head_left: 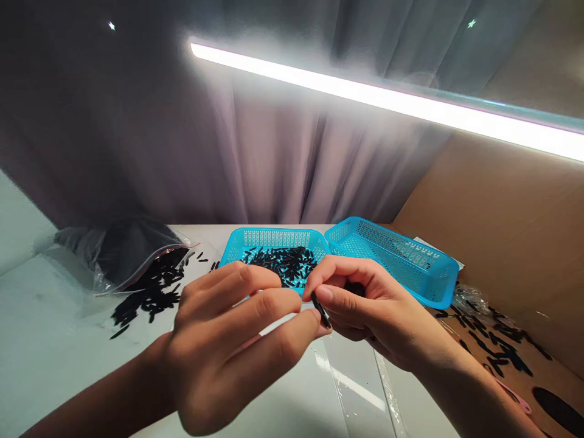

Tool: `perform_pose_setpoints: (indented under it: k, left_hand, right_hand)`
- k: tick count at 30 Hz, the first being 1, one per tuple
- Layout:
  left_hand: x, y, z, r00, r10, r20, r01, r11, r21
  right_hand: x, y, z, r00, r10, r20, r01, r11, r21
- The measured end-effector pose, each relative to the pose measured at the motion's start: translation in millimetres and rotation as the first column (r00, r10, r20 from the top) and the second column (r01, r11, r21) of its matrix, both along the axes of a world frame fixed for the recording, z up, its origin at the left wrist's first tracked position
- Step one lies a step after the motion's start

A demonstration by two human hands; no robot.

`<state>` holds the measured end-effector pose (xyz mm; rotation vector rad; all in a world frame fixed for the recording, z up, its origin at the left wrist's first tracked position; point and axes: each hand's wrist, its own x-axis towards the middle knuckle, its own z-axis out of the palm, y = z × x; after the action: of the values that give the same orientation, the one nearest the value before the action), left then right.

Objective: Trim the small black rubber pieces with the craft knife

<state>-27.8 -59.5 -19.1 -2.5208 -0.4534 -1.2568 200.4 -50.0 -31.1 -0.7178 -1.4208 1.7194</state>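
Note:
A slim, short black piece [320,310] is held between my two hands, tilted, above the table. My right hand [360,298] is closed, its thumb and forefinger pinching the upper end. Something dark [354,288] shows inside the curled fingers of that hand; its kind cannot be made out. My left hand [241,340] reaches across from the other side, with its fingertips closed at the piece's lower end. Just behind the hands stands a blue perforated basket [278,236] holding many loose black pieces [292,261], partly hidden by the left hand.
Another blue basket [392,255] stands tilted at the back right. At left, a clear zip bag [132,255] spills black pieces onto the white table [68,365]. More black pieces [502,347] lie at right, near a pink-handled tool [515,395]. A tube light [365,91] hangs above.

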Motion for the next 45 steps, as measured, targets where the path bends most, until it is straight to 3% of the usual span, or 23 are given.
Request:
perform_pose_setpoints:
  k: [6,8,10,12,17,23,25,26,31,35,36,38,40,42,45]
  left_hand:
    - [-1,-10,-2.3,0.994,0.045,-0.103,-0.047,0.999,-0.014]
    - [8,-12,-9.9,0.997,0.071,-0.028,-0.072,0.997,-0.031]
    - [19,-15,-19.3,0.949,0.134,0.287,-0.126,0.991,-0.044]
    - [27,-17,-27.1,0.924,0.154,0.351,-0.137,0.988,-0.073]
    - [30,-20,-33.4,0.933,0.141,0.330,-0.117,0.989,-0.094]
    - [19,-17,-19.2,0.947,0.143,0.286,-0.137,0.990,-0.040]
    - [10,-15,-8.6,0.998,0.066,-0.011,-0.066,0.998,-0.016]
    - [6,-15,-3.5,0.997,0.055,-0.054,-0.056,0.998,-0.015]
    - [-6,-14,8.8,0.997,0.039,-0.063,-0.040,0.999,-0.005]
    - [8,-14,-1.3,0.999,0.033,-0.028,-0.033,0.999,-0.005]
    - [14,-15,-6.9,0.998,0.059,0.032,-0.059,0.998,-0.018]
    - [28,-17,-19.6,0.914,0.163,0.371,-0.165,0.986,-0.025]
    - [38,-18,-30.0,0.882,0.190,0.432,-0.188,0.981,-0.046]
    - [39,-18,-33.7,0.891,0.185,0.415,-0.193,0.981,-0.024]
    - [24,-16,-25.8,0.946,0.168,0.276,-0.188,0.981,0.048]
  right_hand:
    - [-2,-1,1.2,1.000,0.009,0.016,-0.009,1.000,-0.006]
    - [-1,-1,1.3,1.000,0.021,-0.004,-0.021,1.000,-0.009]
    - [-1,-2,1.1,0.999,0.031,-0.026,-0.031,0.999,-0.012]
    - [-1,-2,0.7,0.999,0.035,-0.041,-0.036,0.999,-0.016]
    - [-1,-2,-0.5,0.998,0.040,-0.058,-0.041,0.999,-0.022]
    - [-2,-2,-3.0,0.996,0.054,-0.068,-0.057,0.998,-0.039]
    - [-2,-2,-3.6,0.996,0.063,-0.065,-0.066,0.997,-0.047]
    - [-2,-2,-3.6,0.996,0.067,-0.061,-0.070,0.996,-0.052]
    - [-3,-2,-2.7,0.995,0.077,-0.067,-0.083,0.992,-0.092]
    - [-3,-2,-3.3,0.994,0.085,-0.070,-0.092,0.989,-0.113]
    - [-3,-2,-3.6,0.994,0.085,-0.071,-0.093,0.989,-0.118]
    - [-3,-2,-4.0,0.993,0.088,-0.073,-0.097,0.987,-0.124]
    - [-3,-2,-4.2,0.993,0.094,-0.076,-0.103,0.986,-0.128]
    - [-3,-2,-4.0,0.992,0.097,-0.077,-0.106,0.986,-0.127]
    - [-4,-2,-3.1,0.992,0.096,-0.086,-0.106,0.986,-0.126]
